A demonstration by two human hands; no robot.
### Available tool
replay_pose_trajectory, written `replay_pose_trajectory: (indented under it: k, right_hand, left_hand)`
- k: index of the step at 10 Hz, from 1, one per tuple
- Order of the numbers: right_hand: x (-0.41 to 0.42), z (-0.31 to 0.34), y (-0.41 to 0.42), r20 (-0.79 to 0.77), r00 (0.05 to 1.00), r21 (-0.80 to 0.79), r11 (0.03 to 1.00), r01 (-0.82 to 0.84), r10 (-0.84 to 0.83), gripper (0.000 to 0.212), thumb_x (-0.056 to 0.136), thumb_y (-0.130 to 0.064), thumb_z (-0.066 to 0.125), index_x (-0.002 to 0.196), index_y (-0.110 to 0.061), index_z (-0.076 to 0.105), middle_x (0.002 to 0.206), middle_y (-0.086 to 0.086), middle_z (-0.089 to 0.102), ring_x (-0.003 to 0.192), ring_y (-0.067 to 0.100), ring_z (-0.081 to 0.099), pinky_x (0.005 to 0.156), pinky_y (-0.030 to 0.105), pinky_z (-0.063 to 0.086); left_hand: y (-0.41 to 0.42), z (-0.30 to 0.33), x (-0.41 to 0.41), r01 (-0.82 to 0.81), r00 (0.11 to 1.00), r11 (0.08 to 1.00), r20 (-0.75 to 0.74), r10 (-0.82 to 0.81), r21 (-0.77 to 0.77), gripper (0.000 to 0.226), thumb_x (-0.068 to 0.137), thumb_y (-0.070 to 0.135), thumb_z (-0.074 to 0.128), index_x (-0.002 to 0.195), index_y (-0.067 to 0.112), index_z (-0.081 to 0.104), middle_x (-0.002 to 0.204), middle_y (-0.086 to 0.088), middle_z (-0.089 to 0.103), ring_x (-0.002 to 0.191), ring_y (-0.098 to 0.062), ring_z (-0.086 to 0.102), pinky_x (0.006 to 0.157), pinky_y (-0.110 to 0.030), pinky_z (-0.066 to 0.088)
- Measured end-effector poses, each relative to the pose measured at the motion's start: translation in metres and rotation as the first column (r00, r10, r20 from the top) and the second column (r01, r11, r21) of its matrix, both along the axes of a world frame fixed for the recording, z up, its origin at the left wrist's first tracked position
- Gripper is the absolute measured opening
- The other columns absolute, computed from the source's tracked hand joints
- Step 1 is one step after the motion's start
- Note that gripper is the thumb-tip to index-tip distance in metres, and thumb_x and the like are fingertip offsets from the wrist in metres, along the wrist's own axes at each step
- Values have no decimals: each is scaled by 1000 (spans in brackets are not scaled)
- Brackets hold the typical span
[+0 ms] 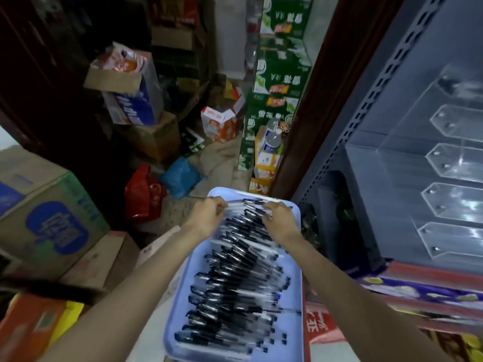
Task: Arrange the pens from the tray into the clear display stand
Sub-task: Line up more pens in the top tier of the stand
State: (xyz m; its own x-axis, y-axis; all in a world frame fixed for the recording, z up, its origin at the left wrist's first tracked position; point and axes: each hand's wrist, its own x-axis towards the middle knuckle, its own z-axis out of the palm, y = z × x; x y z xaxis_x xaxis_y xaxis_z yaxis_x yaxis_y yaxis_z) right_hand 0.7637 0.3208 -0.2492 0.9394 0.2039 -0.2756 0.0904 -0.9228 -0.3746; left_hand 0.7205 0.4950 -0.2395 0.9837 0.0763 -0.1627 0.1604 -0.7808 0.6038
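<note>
Evidently the work has barely begun. Furthest left, stacked cardboard boxes (49, 218) fill the floor, and beyond them lie a red bag (142, 195) and a blue bag (180, 177); none of these bear on the task.

Moving rightward, the left hand (206, 214) reaches to the far end of the lavender tray (183, 309), its fingers curled around what looks like one end of a pen or a small bunch of them; motion blur hides exactly how many. The pens (235, 280), clear-barrelled with black caps, lie in a long overlapping row running the whole length of the tray, and the row looks close to full. Just right of it, the right hand (278, 214) is bent over the same far end of the row, fingers hooked down onto the topmost pens, apparently gathering the other end of the same bunch.

Further right, on the grey shelf unit (339, 142), the clear display stand (449, 178) shows a column of stepped transparent compartments. As far as can be seen, no pen sits in any of them, though glare makes the upper ones hard to read.

By this judgement nearly everything remains: the first handful is only now being picked up, and the whole tray has yet to be carried across and slotted in.
</note>
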Motion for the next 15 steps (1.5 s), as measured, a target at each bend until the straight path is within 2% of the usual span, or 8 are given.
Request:
replay_pose_trajectory:
  k: [3,5,6,8,9,12,14,15]
  right_hand:
    - [24,-53,-14,-47,999,-117,993,-3,-3,33,95,-11,50,127,-3,51,127,20,52,114,35,51,96,44,45]
    - [35,-48,-19,-121,993,17,1000,10,-8,12,93,-6,49,85,-5,58,84,17,52,76,30,49,70,30,48]
    - [38,-54,-18,-92,985,274,947,166,-146,37,93,3,39,65,-22,33,65,13,26,57,21,30,68,49,48]
    - [31,-48,-18,-265,949,276,930,243,-169,41,93,0,41,62,-23,27,62,7,23,57,17,26,70,30,41]
    - [21,-33,-21,-166,985,4,999,-51,51,27,95,-8,45,71,-21,40,71,5,40,71,21,37,74,29,32]
    - [-15,12,-16,-59,997,342,939,-34,57,4,95,-12,48,93,-15,50,93,5,53,86,16,47,79,25,36]
    - [-26,68,-29,7,996,491,868,72,-87,13,90,-19,62,95,-8,58,80,0,57,72,5,53,61,9,39]
    - [-26,105,-55,80,990,516,855,57,-114,17,86,-24,66,93,-12,56,81,1,59,75,11,57,68,20,46]
  left_hand:
    - [-8,-51,25,209,974,978,-84,-210,-20,30,95,10,51,124,5,58,130,-14,56,118,-27,51,101,-32,40]
    - [-10,-62,31,165,983,984,-75,-170,-69,27,91,9,58,117,3,62,121,-15,62,111,-28,58,99,-33,44]
    - [-10,-65,32,105,991,984,-66,-115,-144,22,89,10,61,110,4,65,117,-13,65,108,-25,60,96,-28,45]
    - [-11,-68,31,58,994,978,-76,-75,-202,20,88,11,62,107,6,67,114,-9,67,105,-22,61,91,-23,43]
    - [-11,-66,29,52,994,975,-80,-71,-218,21,88,12,63,107,7,67,115,-8,66,106,-21,61,90,-22,43]
    - [-33,-17,11,-70,996,773,-84,21,-631,32,92,27,57,75,0,60,76,-9,51,74,-15,48,72,-24,38]
    - [-59,40,14,-52,994,691,30,106,-721,30,90,23,60,68,5,53,70,-13,45,72,-17,48,78,-35,48]
    - [-82,79,18,64,980,756,185,76,-651,28,93,20,55,71,4,50,64,-12,41,57,-10,44,60,-20,40]
